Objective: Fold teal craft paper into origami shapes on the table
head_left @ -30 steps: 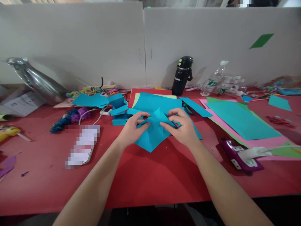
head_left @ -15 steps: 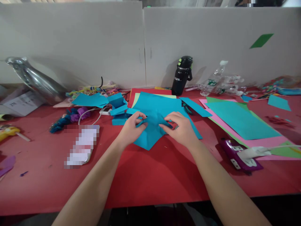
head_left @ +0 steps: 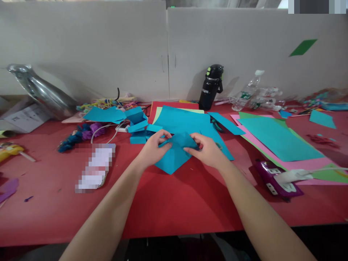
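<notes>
Between my two hands is a creased piece of blue paper (head_left: 174, 159), its lower corner pointing toward me. My left hand (head_left: 155, 148) pinches its left side between thumb and fingers. On the right side, my right hand (head_left: 204, 148) is closed on the same paper, thumb in front. Behind it lies a larger blue sheet (head_left: 182, 119) on pale green and red sheets. Folded blue paper pieces (head_left: 138, 127) sit just beyond my left hand. A blue strip (head_left: 227, 123) rests partly over a dark-handled tool beyond my right hand.
A phone (head_left: 96, 166) lies at left, a purple power strip (head_left: 278, 179) at right near stacked coloured sheets (head_left: 282, 139). Along the back stand a black bottle (head_left: 210, 87), plastic water bottles (head_left: 247, 92) and a leaning metal jug (head_left: 40, 90). The red table's (head_left: 185, 214) front edge is near me.
The paper's upper part between my hands now stands up more as a raised fold. My right hand has shifted slightly; both hands keep their hold.
</notes>
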Available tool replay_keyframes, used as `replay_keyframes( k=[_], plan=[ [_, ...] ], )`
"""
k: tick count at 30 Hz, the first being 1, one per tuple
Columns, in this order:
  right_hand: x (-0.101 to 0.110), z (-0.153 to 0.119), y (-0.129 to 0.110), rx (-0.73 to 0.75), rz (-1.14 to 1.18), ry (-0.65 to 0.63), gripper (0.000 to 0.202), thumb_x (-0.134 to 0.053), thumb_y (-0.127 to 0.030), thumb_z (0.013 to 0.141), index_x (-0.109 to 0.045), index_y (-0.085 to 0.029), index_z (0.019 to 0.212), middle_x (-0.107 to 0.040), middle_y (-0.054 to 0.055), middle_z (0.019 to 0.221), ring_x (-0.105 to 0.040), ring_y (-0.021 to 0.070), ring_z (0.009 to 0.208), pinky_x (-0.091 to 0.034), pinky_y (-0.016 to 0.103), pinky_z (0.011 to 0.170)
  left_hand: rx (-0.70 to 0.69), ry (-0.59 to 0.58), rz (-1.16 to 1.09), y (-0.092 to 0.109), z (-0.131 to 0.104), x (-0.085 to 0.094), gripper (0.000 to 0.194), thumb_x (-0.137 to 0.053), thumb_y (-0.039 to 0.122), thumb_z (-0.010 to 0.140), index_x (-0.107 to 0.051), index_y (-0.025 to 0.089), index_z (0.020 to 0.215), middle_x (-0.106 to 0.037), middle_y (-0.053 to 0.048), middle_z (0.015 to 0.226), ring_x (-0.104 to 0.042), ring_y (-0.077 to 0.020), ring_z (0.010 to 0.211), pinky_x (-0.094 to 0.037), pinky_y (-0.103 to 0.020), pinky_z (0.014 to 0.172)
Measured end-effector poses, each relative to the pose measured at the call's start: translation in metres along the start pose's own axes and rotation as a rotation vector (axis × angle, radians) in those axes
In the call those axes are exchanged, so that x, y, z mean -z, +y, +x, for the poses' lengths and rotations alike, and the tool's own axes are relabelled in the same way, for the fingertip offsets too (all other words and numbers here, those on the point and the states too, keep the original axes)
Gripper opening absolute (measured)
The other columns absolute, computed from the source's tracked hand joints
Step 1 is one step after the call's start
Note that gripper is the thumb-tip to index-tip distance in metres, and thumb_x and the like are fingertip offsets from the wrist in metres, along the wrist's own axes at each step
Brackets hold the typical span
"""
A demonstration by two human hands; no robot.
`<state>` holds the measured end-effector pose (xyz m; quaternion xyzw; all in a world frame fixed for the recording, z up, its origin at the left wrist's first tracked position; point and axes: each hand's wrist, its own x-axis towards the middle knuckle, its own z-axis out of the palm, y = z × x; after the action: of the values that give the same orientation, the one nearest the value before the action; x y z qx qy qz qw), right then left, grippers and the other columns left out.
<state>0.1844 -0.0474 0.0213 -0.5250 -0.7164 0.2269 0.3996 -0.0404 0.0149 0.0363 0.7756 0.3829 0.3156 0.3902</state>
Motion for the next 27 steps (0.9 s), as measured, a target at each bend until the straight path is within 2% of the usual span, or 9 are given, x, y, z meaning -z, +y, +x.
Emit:
replay_keyframes(
  k=[4, 7, 11, 13, 16, 18, 23, 25, 27],
  plan=[
    [0.002, 0.001, -0.008, -0.025, 0.057, -0.004, 0.048, -0.067, -0.050, 0.089, -0.032, -0.024, 0.069, -0.030, -0.005, 0.069, -0.030, 0.0127, 0.061, -0.027, 0.029, 0.054, -0.076, -0.036, -0.008, 0.000, 0.000, -0.001, 0.019, -0.062, 0.031, 0.090, -0.060, 0.021, 0.106, -0.064, -0.007, 0.121, -0.061, -0.0244, 0.116, -0.049, -0.038, 0.100],
    [0.005, 0.001, -0.011, -0.050, 0.135, 0.014, 0.051, -0.063, -0.052, 0.091, -0.028, -0.024, 0.067, -0.024, -0.005, 0.068, -0.025, 0.0118, 0.060, -0.023, 0.028, 0.052, -0.096, -0.040, -0.008, 0.000, 0.000, 0.000, 0.022, -0.064, 0.032, 0.090, -0.061, 0.021, 0.109, -0.064, -0.007, 0.123, -0.062, -0.0242, 0.116, -0.051, -0.038, 0.100],
    [0.009, 0.008, -0.014, -0.071, 0.173, -0.009, 0.051, -0.064, -0.051, 0.090, -0.028, -0.024, 0.066, -0.023, -0.006, 0.067, -0.024, 0.0116, 0.060, -0.023, 0.028, 0.053, -0.108, -0.012, 0.028, 0.001, -0.002, 0.002, 0.027, -0.062, 0.032, 0.091, -0.063, 0.022, 0.116, -0.065, -0.006, 0.125, -0.064, -0.0240, 0.114, -0.051, -0.039, 0.101],
    [0.013, 0.015, -0.018, -0.066, 0.137, -0.089, 0.050, -0.067, -0.050, 0.088, -0.031, -0.023, 0.065, -0.027, -0.006, 0.066, -0.027, 0.0119, 0.060, -0.026, 0.028, 0.054, -0.140, 0.011, 0.060, 0.002, -0.004, 0.003, 0.028, -0.059, 0.031, 0.093, -0.063, 0.023, 0.120, -0.066, -0.006, 0.126, -0.063, -0.0242, 0.117, -0.050, -0.039, 0.103],
    [0.021, 0.030, -0.027, -0.010, 0.075, -0.271, 0.038, -0.068, -0.045, 0.087, -0.046, -0.022, 0.066, -0.043, -0.004, 0.068, -0.038, 0.0134, 0.064, -0.032, 0.029, 0.058, -0.162, 0.058, 0.102, 0.005, -0.007, 0.007, 0.033, -0.055, 0.030, 0.095, -0.062, 0.024, 0.127, -0.066, -0.005, 0.130, -0.063, -0.0241, 0.120, -0.050, -0.038, 0.104],
    [0.026, 0.039, -0.033, 0.039, 0.019, -0.309, 0.033, -0.068, -0.042, 0.088, -0.052, -0.022, 0.068, -0.048, -0.004, 0.070, -0.041, 0.0141, 0.067, -0.034, 0.030, 0.061, -0.151, 0.093, 0.135, 0.008, -0.007, 0.011, 0.035, -0.055, 0.031, 0.096, -0.061, 0.025, 0.129, -0.067, -0.005, 0.130, -0.064, -0.0242, 0.119, -0.051, -0.037, 0.102],
    [0.021, 0.045, -0.030, 0.127, -0.090, -0.101, 0.042, -0.066, -0.045, 0.090, -0.044, -0.022, 0.062, -0.041, -0.005, 0.063, -0.038, 0.0135, 0.062, -0.032, 0.029, 0.058, -0.092, 0.166, 0.208, 0.018, 0.001, 0.024, 0.037, -0.060, 0.034, 0.093, -0.062, 0.025, 0.128, -0.071, -0.007, 0.120, -0.067, -0.0269, 0.113, -0.054, -0.038, 0.092],
    [0.009, 0.040, -0.020, 0.138, -0.100, -0.034, 0.036, -0.064, -0.047, 0.091, -0.051, -0.022, 0.069, -0.051, -0.003, 0.066, -0.046, 0.0151, 0.063, -0.036, 0.030, 0.058, -0.059, 0.188, 0.167, 0.017, 0.005, 0.025, 0.034, -0.064, 0.037, 0.090, -0.065, 0.022, 0.120, -0.073, -0.008, 0.113, -0.068, -0.0271, 0.109, -0.054, -0.037, 0.090],
    [-0.007, 0.034, -0.010, 0.172, -0.139, 0.103, 0.030, -0.065, -0.051, 0.090, -0.062, -0.021, 0.084, -0.066, 0.004, 0.081, -0.060, 0.0203, 0.073, -0.044, 0.034, 0.066, 0.003, 0.185, 0.070, 0.011, 0.007, 0.023, 0.031, -0.069, 0.041, 0.085, -0.069, 0.018, 0.106, -0.074, -0.008, 0.105, -0.069, -0.0260, 0.100, -0.054, -0.034, 0.083]
  ],
)
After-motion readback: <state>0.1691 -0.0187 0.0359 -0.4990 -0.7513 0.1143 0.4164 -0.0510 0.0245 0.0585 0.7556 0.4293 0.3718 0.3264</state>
